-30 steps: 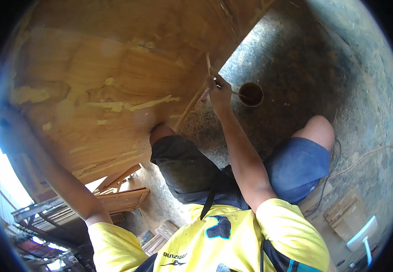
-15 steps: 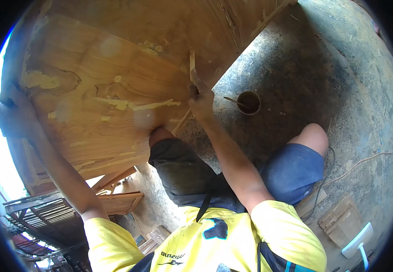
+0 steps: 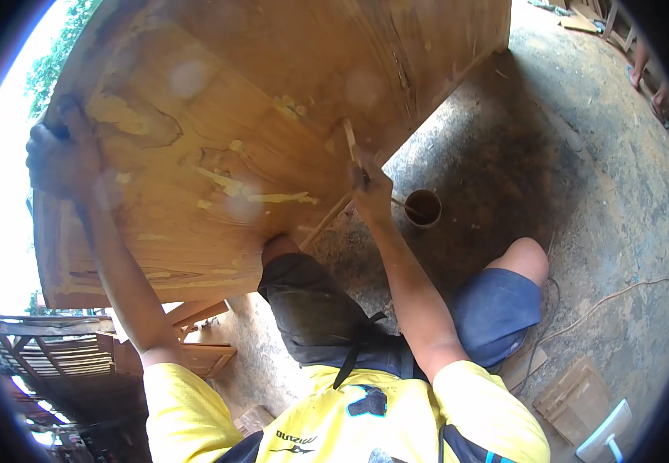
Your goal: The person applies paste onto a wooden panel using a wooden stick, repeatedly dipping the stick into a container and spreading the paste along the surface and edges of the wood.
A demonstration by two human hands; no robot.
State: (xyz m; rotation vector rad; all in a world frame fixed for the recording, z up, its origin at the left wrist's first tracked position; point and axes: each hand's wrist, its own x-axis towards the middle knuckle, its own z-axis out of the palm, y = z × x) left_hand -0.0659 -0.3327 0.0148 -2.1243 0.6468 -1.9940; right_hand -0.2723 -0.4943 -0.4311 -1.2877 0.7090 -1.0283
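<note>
A large wooden panel (image 3: 219, 147) with pale, filler-like patches stands tilted in front of me. My left hand (image 3: 64, 158) is closed over its left edge, with the fingers wrapped round the far side. In front of the panel's lower right part, my right hand (image 3: 370, 189) is closed round a thin, pale wooden stick (image 3: 350, 139). The stick points up along the panel; whether its tip touches the wood I cannot tell. Just right of that hand, a round tin (image 3: 424, 208) with dark contents sits on the floor, another stick leaning in it.
My bent knees (image 3: 523, 262) are below the panel. A cord (image 3: 604, 305) runs across the concrete floor (image 3: 612, 208) at right, near flat boards (image 3: 573, 393) and a white object (image 3: 604, 432). A slatted wooden frame (image 3: 57, 347) stands lower left. Another person's feet (image 3: 647, 89) show upper right.
My view has tilted up, so more of the background shows. Both hands appear further right in the picture, still on the panel edge and the stick.
</note>
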